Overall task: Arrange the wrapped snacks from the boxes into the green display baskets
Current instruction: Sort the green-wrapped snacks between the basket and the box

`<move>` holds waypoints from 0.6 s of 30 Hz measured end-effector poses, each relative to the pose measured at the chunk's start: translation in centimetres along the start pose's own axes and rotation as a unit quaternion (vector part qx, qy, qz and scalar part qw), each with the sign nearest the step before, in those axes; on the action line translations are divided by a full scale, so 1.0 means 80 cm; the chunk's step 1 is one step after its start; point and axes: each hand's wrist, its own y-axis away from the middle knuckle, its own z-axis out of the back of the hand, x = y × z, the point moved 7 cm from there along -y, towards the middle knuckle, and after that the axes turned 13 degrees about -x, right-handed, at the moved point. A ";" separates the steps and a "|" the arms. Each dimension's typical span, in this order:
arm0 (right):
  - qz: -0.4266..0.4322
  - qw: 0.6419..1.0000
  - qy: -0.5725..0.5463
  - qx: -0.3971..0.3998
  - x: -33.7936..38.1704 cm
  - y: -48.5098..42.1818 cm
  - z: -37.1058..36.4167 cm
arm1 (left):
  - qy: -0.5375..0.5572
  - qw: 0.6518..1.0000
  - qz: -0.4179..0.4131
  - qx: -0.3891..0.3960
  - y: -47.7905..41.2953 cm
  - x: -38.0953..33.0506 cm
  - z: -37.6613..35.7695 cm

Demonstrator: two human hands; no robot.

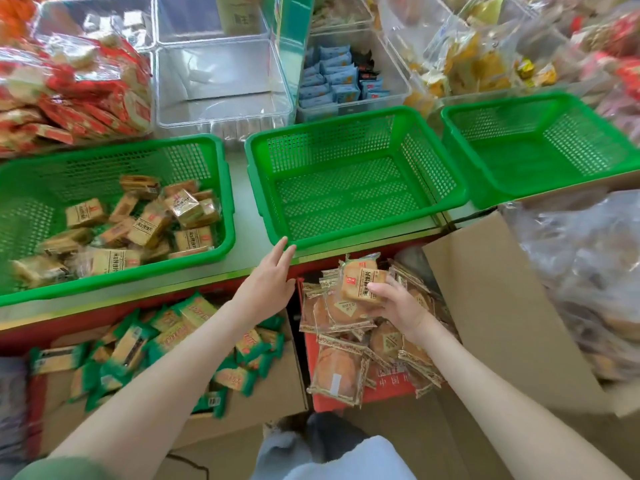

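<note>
1. Three baskets stand in a row: the left basket (227,202), beside the middle basket (322,125), holds tan wrapped snacks (152,230).
2. Left hand (268,284), fingers straight, lies at the middle basket's front rim.
3. Right hand (398,303), below that basket, pinches a wrapped snack (360,280) above the red box (349,401) of packets.

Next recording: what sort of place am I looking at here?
Most likely a snack shop's display counter: green display baskets in a row, clear plastic bins of packets behind, and open cardboard boxes of stock below, where the right hand holds a wrapped snack.
</note>
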 end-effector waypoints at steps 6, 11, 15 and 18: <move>-0.012 1.000 0.013 0.000 -0.033 0.013 -0.035 | -0.017 0.998 -0.039 -0.042 0.043 0.043 0.012; -0.032 0.999 0.003 0.002 -0.069 0.036 -0.118 | -0.043 0.994 -0.088 -0.038 0.103 0.113 0.023; -0.061 0.998 -0.021 0.012 -0.116 0.057 -0.183 | -0.070 0.991 -0.115 -0.012 0.151 0.167 0.027; -0.062 0.998 -0.034 0.004 -0.136 0.064 -0.229 | -0.102 0.988 -0.116 -0.009 0.178 0.218 0.036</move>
